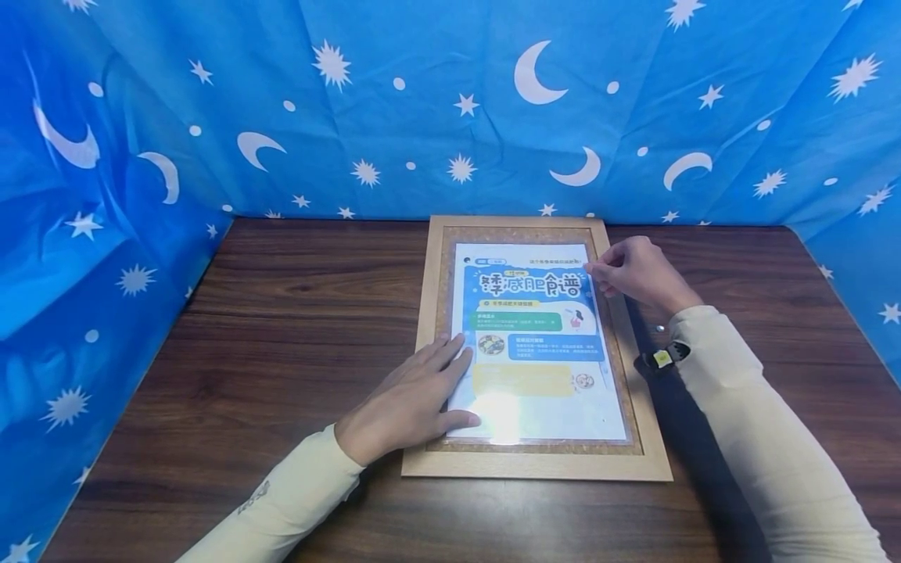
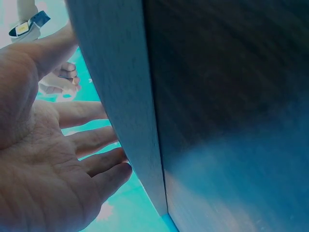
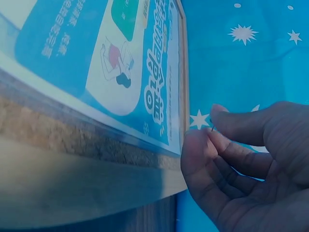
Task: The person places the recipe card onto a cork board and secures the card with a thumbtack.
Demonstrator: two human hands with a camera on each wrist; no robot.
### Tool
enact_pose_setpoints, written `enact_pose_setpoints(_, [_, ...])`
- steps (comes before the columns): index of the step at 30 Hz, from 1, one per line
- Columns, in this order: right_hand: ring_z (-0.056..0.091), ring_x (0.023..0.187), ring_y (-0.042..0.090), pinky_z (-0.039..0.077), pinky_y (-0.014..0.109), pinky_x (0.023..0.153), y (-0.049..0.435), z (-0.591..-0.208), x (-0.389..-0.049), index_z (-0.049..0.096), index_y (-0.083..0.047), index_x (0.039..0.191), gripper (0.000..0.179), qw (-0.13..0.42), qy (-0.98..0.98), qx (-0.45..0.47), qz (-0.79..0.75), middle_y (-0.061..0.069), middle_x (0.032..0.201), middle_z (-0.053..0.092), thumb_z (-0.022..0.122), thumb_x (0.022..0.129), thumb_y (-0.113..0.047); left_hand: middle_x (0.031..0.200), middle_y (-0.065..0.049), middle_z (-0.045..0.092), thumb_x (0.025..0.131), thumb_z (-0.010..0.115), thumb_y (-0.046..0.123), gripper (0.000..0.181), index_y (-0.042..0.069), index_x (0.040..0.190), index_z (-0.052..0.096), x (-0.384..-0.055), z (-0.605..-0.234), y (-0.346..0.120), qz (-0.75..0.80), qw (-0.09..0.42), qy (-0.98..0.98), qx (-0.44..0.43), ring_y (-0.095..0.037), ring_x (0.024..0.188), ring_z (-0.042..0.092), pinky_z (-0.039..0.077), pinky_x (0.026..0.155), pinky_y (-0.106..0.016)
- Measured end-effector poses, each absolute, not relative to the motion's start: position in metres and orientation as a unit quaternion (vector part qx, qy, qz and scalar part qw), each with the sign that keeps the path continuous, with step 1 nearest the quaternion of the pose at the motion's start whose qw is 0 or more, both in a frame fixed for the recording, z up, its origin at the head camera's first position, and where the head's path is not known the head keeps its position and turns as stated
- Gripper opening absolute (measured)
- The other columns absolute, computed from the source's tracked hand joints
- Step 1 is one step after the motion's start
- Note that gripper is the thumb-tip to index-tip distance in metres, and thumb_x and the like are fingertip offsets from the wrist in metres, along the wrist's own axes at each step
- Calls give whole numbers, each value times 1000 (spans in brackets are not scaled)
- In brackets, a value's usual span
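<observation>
Where the sheet (image 1: 542,344) lies, head view: right of centre on the framed corkboard (image 1: 535,464), long axis up-frame; upper-right corner just left of the right hand (image 1: 640,270), the nearer hand.
Left hand (image 1: 415,391), head view: fingers outspread over the sheet's lower-left edge.
Frame side (image 2: 125,96), left wrist view: straight fingers alongside; sheet unseen.
Pin-like sliver (image 3: 213,127), right wrist view: pinched between right thumb and finger; indistinct in head view.
</observation>
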State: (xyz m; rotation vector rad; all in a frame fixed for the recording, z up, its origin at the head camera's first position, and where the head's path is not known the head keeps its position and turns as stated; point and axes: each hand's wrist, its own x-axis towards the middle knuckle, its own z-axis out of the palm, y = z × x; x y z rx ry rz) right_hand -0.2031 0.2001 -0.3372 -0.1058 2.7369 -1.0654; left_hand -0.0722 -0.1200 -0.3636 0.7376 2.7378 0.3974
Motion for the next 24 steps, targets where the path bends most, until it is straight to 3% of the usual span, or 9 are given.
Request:
enact_pose_setpoints(6, [65, 79, 25, 56, 40, 77, 194, -342, -211, 63, 3, 101, 40, 106, 921, -33, -373, 18, 91, 63, 58, 93, -36, 157, -9, 14, 85, 60, 56, 84, 10, 148, 30, -72, -363, -120, 137, 140, 947, 255, -25, 144, 9, 13, 115, -43])
enact_pose_setpoints(15, [61, 79, 26, 55, 35, 72, 185, -350, -222, 59, 1, 97, 26, 106, 910, -26, -400, 14, 87, 60, 55, 95, -25, 157, -8, 14, 85, 59, 56, 84, 10, 149, 29, -72, -363, -120, 133, 143, 947, 255, -25, 144, 8, 13, 115, -42])
enact_pose_setpoints(24, [62, 85, 25, 56, 32, 74, 184, -360, -234, 64, -3, 106, 25, 92, 892, 26, -441, 14, 98, 62, 59, 92, -23, 157, -9, 13, 86, 58, 57, 85, 9, 149, 28, -73, -363, -121, 129, 145, 946, 260, -26, 144, 7, 12, 116, -43])
